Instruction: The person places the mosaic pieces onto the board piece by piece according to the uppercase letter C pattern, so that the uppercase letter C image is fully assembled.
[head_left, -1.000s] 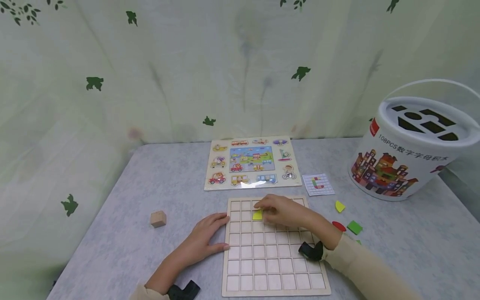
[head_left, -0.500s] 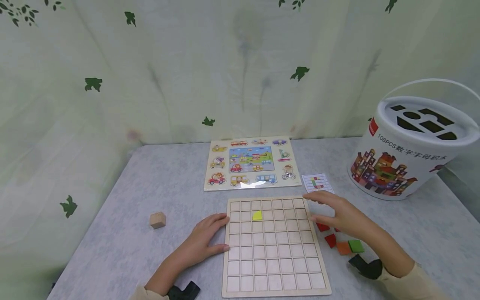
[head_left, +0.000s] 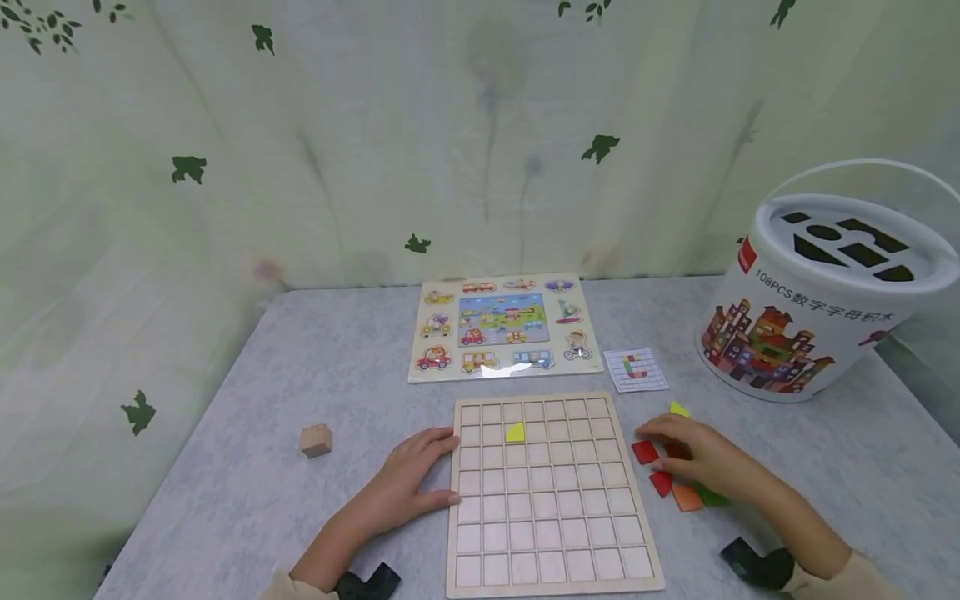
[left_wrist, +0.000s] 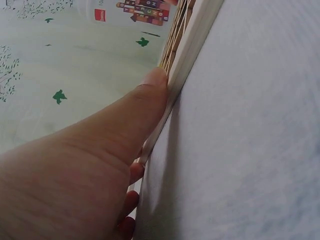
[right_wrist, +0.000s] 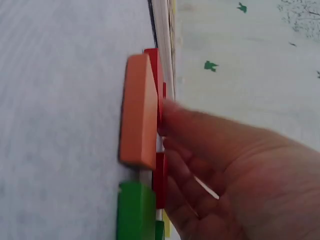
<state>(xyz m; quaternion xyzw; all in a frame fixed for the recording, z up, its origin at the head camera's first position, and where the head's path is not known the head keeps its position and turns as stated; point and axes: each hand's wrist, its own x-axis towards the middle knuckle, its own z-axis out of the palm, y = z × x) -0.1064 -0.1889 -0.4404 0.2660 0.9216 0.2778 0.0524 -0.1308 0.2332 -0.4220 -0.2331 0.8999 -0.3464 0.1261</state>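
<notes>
A wooden grid board (head_left: 555, 504) lies on the table with one yellow curved-edge piece (head_left: 514, 432) in an upper cell. My left hand (head_left: 408, 479) rests against the board's left edge, thumb and fingers spread along it. To the right of the board, my right hand (head_left: 701, 454) hovers low among loose pieces, fingers bent down. A red square (head_left: 645, 452) and another red piece (head_left: 661, 483) lie by its fingertips. In the right wrist view an orange block (right_wrist: 137, 112) and a green block (right_wrist: 134, 212) stand nearest; the fingers sit behind red blocks (right_wrist: 160, 180), contact unclear.
A picture puzzle board (head_left: 504, 358) lies behind the grid board. A small pattern card (head_left: 636, 370) is beside it. At the right stands a large white bucket (head_left: 795, 333) with shaped holes in its lid. A wooden cube (head_left: 316, 440) sits at the left.
My right hand has left the yellow piece in the board and moved right, then down over the loose pieces. The left hand has stayed at the board's edge.
</notes>
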